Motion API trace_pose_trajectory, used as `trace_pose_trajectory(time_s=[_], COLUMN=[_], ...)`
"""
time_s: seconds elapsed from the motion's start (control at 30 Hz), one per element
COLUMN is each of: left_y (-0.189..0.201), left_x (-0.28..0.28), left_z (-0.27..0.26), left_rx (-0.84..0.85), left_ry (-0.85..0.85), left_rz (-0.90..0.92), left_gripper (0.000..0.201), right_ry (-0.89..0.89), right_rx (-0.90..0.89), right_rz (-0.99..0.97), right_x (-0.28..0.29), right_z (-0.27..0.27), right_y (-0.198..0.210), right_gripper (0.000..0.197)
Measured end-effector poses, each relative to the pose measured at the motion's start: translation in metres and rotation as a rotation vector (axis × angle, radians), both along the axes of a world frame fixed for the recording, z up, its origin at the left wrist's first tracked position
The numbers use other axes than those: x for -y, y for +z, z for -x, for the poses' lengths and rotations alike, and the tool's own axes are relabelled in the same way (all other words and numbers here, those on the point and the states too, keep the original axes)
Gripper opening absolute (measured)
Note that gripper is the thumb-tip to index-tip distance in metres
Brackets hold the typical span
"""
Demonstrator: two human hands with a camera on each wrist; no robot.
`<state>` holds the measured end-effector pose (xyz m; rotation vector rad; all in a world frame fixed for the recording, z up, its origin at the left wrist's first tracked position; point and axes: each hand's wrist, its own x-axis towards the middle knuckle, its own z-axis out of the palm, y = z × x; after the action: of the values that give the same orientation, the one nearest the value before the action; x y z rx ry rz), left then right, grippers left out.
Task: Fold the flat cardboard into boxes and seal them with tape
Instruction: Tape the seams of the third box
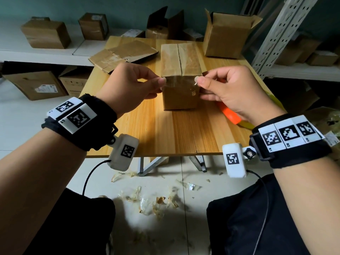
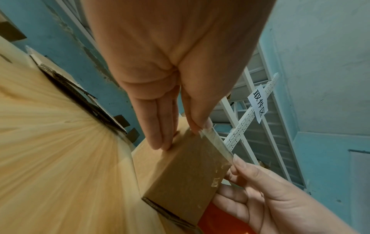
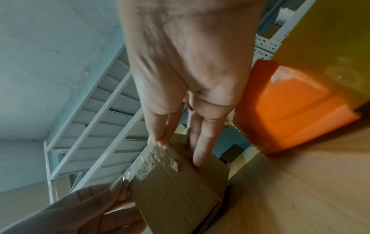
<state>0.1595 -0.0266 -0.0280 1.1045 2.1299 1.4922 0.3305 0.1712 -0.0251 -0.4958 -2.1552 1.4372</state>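
A folded cardboard box (image 1: 180,70) stands in the middle of the wooden table (image 1: 165,133), its top flaps meeting along a centre seam. A strip of clear tape (image 1: 179,80) stretches across the box's near top edge. My left hand (image 1: 161,82) pinches its left end and my right hand (image 1: 199,80) pinches its right end. In the left wrist view the tape (image 2: 218,144) runs along the box (image 2: 186,171) edge, and my other fingers (image 2: 160,139) rest on the box's side. In the right wrist view wrinkled tape (image 3: 148,159) lies over the box (image 3: 174,190) corner.
An orange tape dispenser (image 1: 230,115) lies on the table under my right wrist. Flat cardboard (image 1: 123,54) sits at the back left and an open box (image 1: 226,34) at the back right. Shelves with boxes surround the table. Tape scraps (image 1: 156,199) litter the floor.
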Motion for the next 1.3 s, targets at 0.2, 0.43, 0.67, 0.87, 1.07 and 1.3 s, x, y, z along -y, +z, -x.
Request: trace_pose_trajectory(time_s=[0.2,0.43,0.67,0.87,1.07,1.3], left_y=[0.003,-0.003,-0.02,-0.011,-0.006,0.008], left_x=[-0.002,-0.006,-0.012,-0.017,-0.013,-0.012], left_z=[-0.001,-0.001,-0.001,0.001,0.007,0.013], left_rx=[-0.114,-0.106,0.448,0.289,0.239,0.191], left_ry=[0.069,0.096,0.096,0.063,0.052,0.027], left_rz=[0.034,-0.015,-0.337,-0.256,-0.194,-0.18], left_gripper=[0.025,0.025,0.036,0.039,0.04,0.111], right_ry=[0.004,-0.054,-0.075,-0.059,-0.082,-0.106], right_rx=[-0.008,-0.015,-0.066,-0.032,0.01,-0.065], right_rz=[-0.069,-0.088,-0.068,-0.047,-0.142,-0.162], right_x=[-0.002,-0.001,0.003,0.003,0.005,0.012], right_z=[0.002,0.006,0.011,0.016,0.016,0.014], right_y=[-0.003,-0.009,-0.009,-0.013,-0.011,-0.004], right_gripper=[0.025,0.021,0.047,0.044,0.045,0.035])
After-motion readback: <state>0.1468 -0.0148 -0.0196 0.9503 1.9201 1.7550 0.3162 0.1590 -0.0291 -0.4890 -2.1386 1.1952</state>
